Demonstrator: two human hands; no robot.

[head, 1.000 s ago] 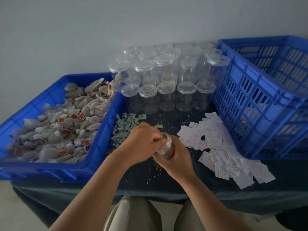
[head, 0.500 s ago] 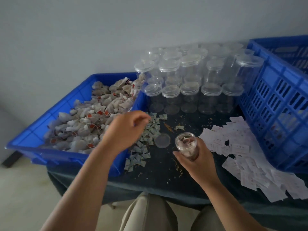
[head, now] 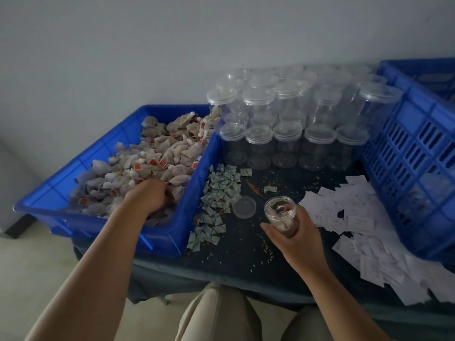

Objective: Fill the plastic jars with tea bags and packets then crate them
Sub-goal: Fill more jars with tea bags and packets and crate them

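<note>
At the centre left of the frame, the person's left hand (head: 150, 196) is down in the shallow blue plastic tray (head: 98, 219), knuckles up. Its fingers are buried among the heaped white tea bags with red tags (head: 157, 156), so whether they have closed on a bag cannot be told.

Right of centre, the right hand (head: 299, 236) grasps a small clear plastic jar (head: 280, 214) from below and behind, with its fingers wrapped around the lower wall. The jar is held just above the dark cloth-covered table (head: 246, 264). It is open at the top, tilted slightly toward the camera, and has pale tea bags inside. Its round clear lid (head: 244, 207) lies flat on the cloth just left of the jar, apart from it.

Between the tray and the lid is a scattered pile of small green-and-white square packets (head: 219, 193). White printed paper slips (head: 364, 225) are spread across the lower right of the table, reaching up to the tall blue slotted plastic crate (head: 413, 158) at the right edge.

In the upper centre, a cluster of clear lidded jars (head: 288, 136) stands between the tray and the crate. Loose tea crumbs dot the cloth.
</note>
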